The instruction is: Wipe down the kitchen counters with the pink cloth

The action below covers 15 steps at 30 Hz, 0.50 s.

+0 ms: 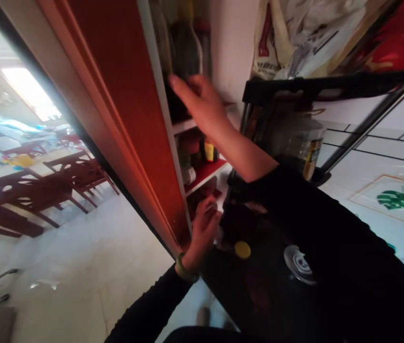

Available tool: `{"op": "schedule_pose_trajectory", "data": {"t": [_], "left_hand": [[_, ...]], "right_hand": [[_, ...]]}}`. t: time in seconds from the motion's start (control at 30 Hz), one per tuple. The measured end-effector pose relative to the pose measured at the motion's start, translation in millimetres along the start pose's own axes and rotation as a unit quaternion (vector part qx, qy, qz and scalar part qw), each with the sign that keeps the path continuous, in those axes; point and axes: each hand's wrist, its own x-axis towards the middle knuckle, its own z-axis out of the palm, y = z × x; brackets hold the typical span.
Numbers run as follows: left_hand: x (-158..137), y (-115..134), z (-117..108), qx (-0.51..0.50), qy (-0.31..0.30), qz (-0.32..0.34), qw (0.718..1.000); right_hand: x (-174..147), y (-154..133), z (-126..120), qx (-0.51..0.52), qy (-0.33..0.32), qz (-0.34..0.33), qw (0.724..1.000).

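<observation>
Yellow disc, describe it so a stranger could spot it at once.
Find the black surface to the lower right of the tall orange-brown panel. On it, just right of the left hand, lies the yellow disc. Its solid yellow sets it apart from the larger, shiny, ringed round piece further right.

A tilted, head-worn camera looks forward and down from close above black sleeves (330,233) toward narrow shelves (204,177), dining chairs (75,174) farther off at left.
</observation>
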Motion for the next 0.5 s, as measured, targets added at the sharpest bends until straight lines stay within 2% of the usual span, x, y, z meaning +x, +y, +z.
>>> {"op": "schedule_pose_trajectory", "data": {"t": [0.07, 0.13, 0.23, 0.3, 0.4, 0.47, 0.5], "left_hand": [[-2, -17, -3, 0.018, 0.000, -0.023, 1.000], [-7, -41, -7, 0.051, -0.004, -0.043, 0.998], [-21, -88, -9, 0.109, -0.017, -0.092, 0.990], [-33, -122, -8, 0.140, -0.042, -0.144, 0.979], [-52, -171, 0, 0.185, -0.098, -0.229, 0.951], [-64, -198, 11, 0.206, -0.128, -0.271, 0.931], [-70, -209, 17, 0.214, -0.138, -0.283, 0.925]], "right_hand": [[-46, -8, -34, 0.023, 0.061, -0.002, 0.998], [-112, 1, -65, 0.019, 0.113, 0.000, 0.993], [-246, 47, -91, 0.044, 0.180, 0.151, 0.971], [-347, 89, -96, 0.010, 0.227, 0.293, 0.929], [-481, 148, -95, -0.048, 0.256, 0.473, 0.842], [-537, 180, -95, -0.067, 0.232, 0.545, 0.802], [-552, 193, -95, -0.075, 0.214, 0.556, 0.800]]}}
